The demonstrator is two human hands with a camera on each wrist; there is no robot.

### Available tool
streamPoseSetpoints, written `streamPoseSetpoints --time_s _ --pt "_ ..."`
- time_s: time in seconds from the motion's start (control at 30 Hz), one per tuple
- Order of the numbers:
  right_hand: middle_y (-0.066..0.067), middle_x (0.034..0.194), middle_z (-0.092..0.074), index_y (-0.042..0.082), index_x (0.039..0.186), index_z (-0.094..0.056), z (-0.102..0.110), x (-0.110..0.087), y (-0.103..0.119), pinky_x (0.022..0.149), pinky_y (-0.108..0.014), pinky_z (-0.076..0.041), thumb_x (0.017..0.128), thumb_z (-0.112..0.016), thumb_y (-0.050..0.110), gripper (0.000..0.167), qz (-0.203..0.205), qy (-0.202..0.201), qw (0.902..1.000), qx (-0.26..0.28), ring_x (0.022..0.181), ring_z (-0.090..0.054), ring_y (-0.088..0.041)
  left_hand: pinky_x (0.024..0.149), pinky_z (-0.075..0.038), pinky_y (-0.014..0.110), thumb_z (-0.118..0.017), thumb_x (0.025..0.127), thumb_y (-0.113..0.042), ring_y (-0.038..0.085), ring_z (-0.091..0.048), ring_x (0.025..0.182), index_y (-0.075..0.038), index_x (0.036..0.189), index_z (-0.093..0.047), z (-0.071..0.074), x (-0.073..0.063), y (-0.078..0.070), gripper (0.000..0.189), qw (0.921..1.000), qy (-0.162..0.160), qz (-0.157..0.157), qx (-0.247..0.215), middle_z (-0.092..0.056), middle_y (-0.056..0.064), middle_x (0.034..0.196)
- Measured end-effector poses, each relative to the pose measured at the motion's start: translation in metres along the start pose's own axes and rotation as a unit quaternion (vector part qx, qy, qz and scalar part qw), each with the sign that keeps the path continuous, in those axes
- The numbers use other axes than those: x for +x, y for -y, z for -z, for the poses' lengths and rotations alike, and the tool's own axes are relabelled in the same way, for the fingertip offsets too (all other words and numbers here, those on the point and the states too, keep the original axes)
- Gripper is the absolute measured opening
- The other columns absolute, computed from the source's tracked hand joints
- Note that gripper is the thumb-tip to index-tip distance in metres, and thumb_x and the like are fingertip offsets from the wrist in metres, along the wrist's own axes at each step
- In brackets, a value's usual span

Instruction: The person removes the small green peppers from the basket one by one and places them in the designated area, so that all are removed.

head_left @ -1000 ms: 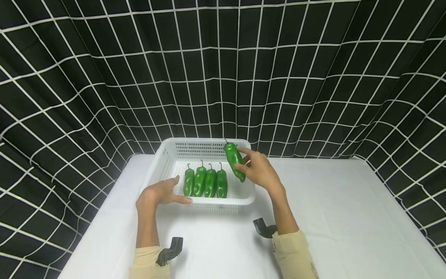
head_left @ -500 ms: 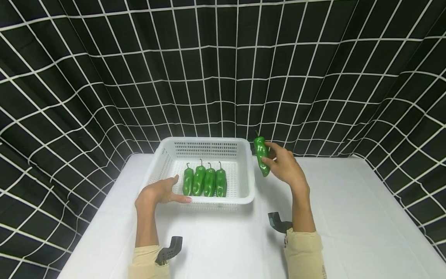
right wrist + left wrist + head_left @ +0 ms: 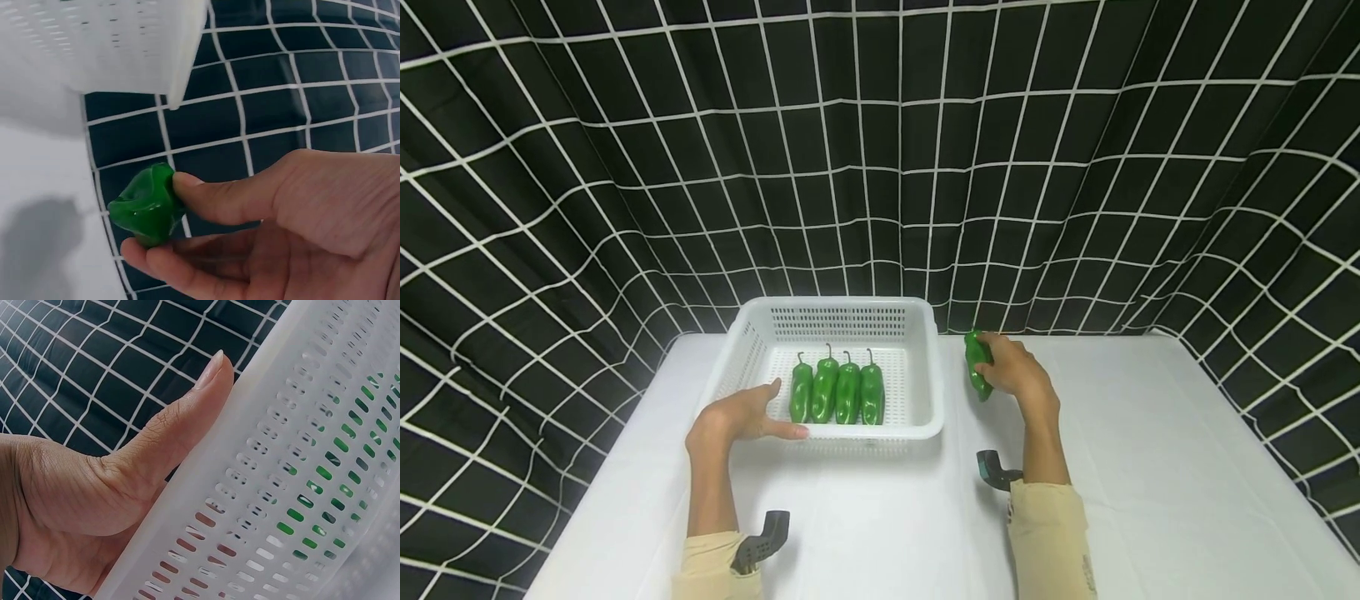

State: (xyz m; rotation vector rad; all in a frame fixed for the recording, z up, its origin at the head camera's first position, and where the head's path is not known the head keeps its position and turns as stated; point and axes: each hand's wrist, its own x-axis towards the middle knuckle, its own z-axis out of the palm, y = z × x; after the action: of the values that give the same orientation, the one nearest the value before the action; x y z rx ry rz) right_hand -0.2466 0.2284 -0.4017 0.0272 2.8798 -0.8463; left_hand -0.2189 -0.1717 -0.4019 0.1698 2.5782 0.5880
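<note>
My right hand (image 3: 1017, 371) pinches a glossy green chili pepper (image 3: 975, 365) between thumb and fingers, just right of the white plastic basket (image 3: 934, 392). The pepper points stem-away from me, low over the table; in the right wrist view its tapered end (image 3: 147, 203) faces the camera. My left hand (image 3: 741, 417) rests at the basket's front left corner. Its thumb (image 3: 200, 403) lies straight along the rim, with the other fingers partly hidden behind the slotted wall. Inside the basket several green peppers (image 3: 847, 392) lie side by side, stems pointing away.
A white cloth-covered table (image 3: 1150, 467) extends to both sides and in front of the basket. Behind it hangs a black curtain (image 3: 955, 196) with a white grid. Dark wrist-camera mounts (image 3: 767, 537) stick out from both sleeves.
My right hand has carried the pepper out of the basket, over its right wall, and lowered it toward the table beside it. The left hand has stayed at the corner.
</note>
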Motion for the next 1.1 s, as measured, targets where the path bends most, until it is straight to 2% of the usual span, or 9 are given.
streamPoseSetpoints --time_s 0.3,0.53,0.63,0.87,1.1 --pt "-0.022 0.112 -0.065 -0.004 0.151 -0.048 -0.018 0.012 -0.007 0.088 -0.049 -0.055 0.1 -0.065 0.01 0.055 -0.016 0.041 0.9985 -0.032 0.1 -0.061 -0.034 0.124 -0.031 0.069 -0.077 0.079 -0.071 0.054 -0.028 0.155 -0.004 0.166 -0.023 0.0 0.0 0.0 0.122 1.0 -0.002 -0.002 0.002 -0.028 0.028 0.169" --pt "-0.026 0.118 -0.066 -0.003 0.154 -0.043 -0.03 0.016 -0.009 0.085 -0.045 -0.058 0.099 -0.065 0.008 0.06 -0.036 0.06 0.9968 -0.038 0.096 -0.064 -0.032 0.124 -0.032 0.069 -0.077 0.079 -0.071 0.054 -0.029 0.154 -0.004 0.165 -0.024 -0.002 0.0 0.0 0.122 1.0 -0.002 -0.007 0.005 -0.029 0.027 0.169" --pt "-0.026 0.115 -0.065 -0.001 0.156 -0.039 -0.032 0.016 -0.01 0.081 -0.042 -0.057 0.099 -0.065 0.008 0.063 -0.045 0.067 0.9962 -0.032 0.092 -0.064 -0.031 0.125 -0.032 0.069 -0.077 0.079 -0.071 0.053 -0.029 0.155 -0.004 0.165 -0.024 -0.001 0.0 -0.001 0.121 1.0 -0.001 -0.004 0.003 -0.029 0.027 0.169" --pt "-0.026 0.113 -0.065 0.001 0.159 -0.033 -0.032 0.016 -0.009 0.08 -0.043 -0.056 0.096 -0.069 0.013 0.073 -0.063 0.068 0.9954 -0.022 0.088 -0.064 -0.03 0.124 -0.032 0.069 -0.077 0.08 -0.07 0.054 -0.03 0.154 -0.003 0.165 -0.024 -0.001 0.0 -0.002 0.12 1.0 0.0 -0.006 0.006 -0.03 0.028 0.168" --pt "-0.025 0.112 -0.065 0.003 0.156 -0.036 -0.029 0.017 -0.01 0.074 -0.035 -0.054 0.097 -0.07 0.014 0.069 -0.057 0.076 0.9953 -0.02 0.085 -0.065 -0.028 0.124 -0.032 0.069 -0.078 0.079 -0.07 0.054 -0.03 0.154 -0.004 0.165 -0.025 0.0 -0.001 -0.003 0.121 1.0 -0.004 -0.002 0.002 -0.03 0.028 0.168"
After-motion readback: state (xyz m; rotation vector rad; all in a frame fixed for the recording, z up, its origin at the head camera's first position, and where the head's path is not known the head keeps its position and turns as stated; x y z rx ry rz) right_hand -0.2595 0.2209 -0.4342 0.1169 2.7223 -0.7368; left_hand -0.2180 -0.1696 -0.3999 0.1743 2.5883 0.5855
